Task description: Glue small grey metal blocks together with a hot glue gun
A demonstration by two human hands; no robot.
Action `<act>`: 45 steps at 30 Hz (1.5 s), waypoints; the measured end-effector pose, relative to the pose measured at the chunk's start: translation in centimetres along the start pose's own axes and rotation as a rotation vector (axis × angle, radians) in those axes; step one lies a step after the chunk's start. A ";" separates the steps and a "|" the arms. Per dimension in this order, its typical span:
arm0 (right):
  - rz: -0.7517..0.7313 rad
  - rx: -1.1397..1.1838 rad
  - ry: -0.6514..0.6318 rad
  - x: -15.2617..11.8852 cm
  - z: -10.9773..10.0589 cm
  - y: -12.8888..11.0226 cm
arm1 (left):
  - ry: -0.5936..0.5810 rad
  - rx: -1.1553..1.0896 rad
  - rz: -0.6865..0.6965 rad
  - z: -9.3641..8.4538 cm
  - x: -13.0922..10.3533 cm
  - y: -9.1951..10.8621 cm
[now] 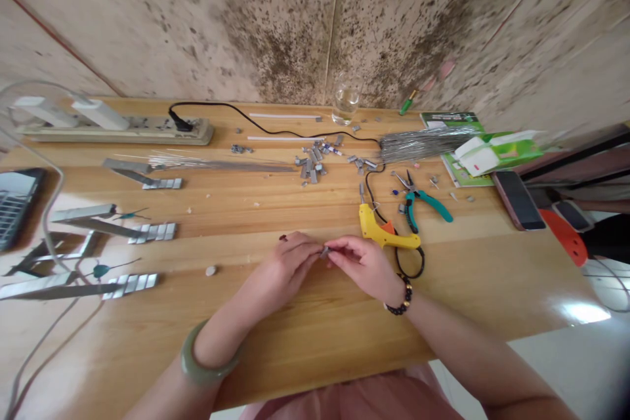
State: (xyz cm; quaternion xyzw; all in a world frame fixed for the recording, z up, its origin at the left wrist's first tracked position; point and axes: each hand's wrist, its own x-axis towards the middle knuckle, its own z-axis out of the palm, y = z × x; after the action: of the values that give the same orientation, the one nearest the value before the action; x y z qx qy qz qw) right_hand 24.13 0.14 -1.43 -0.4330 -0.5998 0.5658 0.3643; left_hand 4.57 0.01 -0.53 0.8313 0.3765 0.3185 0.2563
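A small grey piece (324,251) is pinched between my two hands above the wooden table (305,341). My left hand (290,266) closes its fingertips on the piece from the left, and my right hand (361,262) grips it from the right with thumb and index finger. The fingers hide most of its shape. Just beyond my right hand lies a yellow glue gun (384,233) with a black cord. Farther back is a loose pile of grey metal-looking pieces (312,164).
Teal-handled pliers (428,203), a wire bundle (423,143) and a phone (519,200) lie to the right. A glass of water (345,105) stands near the wall. Grey stands (93,223), a power strip (162,130) and a keyboard (20,203) are at left.
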 end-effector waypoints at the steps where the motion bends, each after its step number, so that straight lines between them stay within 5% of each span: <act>1: -0.005 0.000 -0.003 0.0 0.0 0.0 | -0.011 -0.023 -0.008 -0.1 0.0 0.0; 12: -0.006 -0.006 0.017 -0.2 0.2 0.1 | 0.062 0.015 0.034 0.3 -0.1 0.1; 23: 0.059 0.027 0.009 0.0 0.2 0.1 | 0.011 0.270 0.156 0.3 -0.2 -0.1; 34: 0.042 0.087 -0.007 0.0 -0.2 -0.2 | 0.022 -0.034 0.071 -0.2 -0.1 0.1; 45: 0.078 0.073 -0.004 0.0 0.0 0.1 | 0.069 0.249 0.111 0.8 -0.1 0.0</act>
State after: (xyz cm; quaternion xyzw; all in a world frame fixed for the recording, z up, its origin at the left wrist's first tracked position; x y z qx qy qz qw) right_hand 24.12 0.10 -1.50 -0.4411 -0.5621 0.6021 0.3563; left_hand 5.07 -0.21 -1.11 0.8649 0.3750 0.3113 0.1202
